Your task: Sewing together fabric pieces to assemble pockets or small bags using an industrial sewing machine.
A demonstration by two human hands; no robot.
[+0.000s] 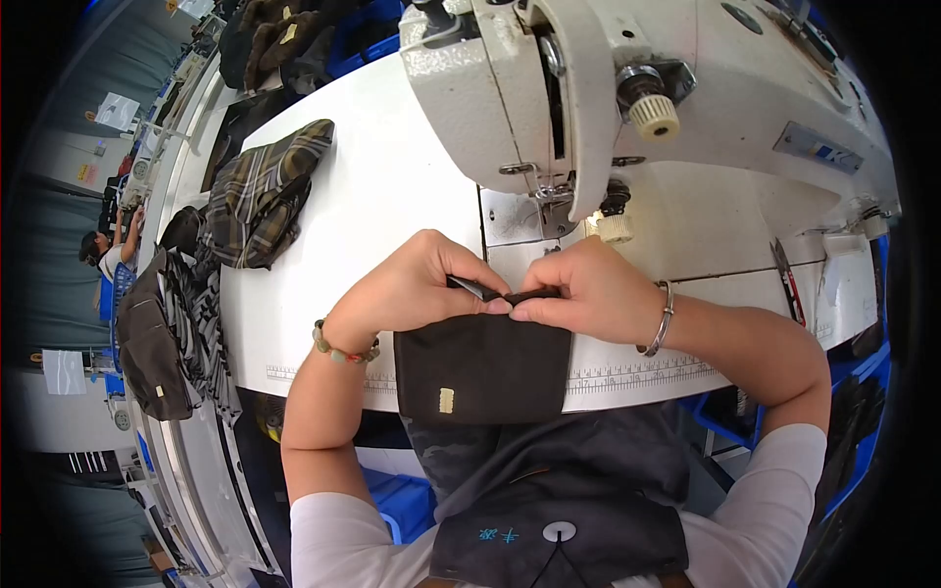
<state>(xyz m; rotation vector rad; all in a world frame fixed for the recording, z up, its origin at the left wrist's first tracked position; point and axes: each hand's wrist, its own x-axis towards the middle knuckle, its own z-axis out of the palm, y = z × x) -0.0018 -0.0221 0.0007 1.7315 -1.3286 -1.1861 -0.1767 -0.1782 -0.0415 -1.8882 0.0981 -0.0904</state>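
A dark brown fabric piece (480, 367) hangs over the near edge of the white sewing table, with a small pale yellow tag near its lower left corner. My left hand (431, 279) pinches its upper edge between thumb and fingers. Close beside it, my right hand (588, 292) pinches the same edge, the fingertips of both hands almost meeting. A dark, partly shiny strip shows at the left fingers; I cannot tell if it is folded cloth. Just beyond my hands is the sewing machine's needle area (554, 201), the cloth lying short of it.
The white sewing machine (706, 78) fills the far right. Red-handled snips (789, 284) lie on the table at right. Folded plaid cloth (270, 191) rests at left, beside more dark garments (152, 343). A ruler strip (637, 376) runs along the near edge. Another person (113, 250) sits far left.
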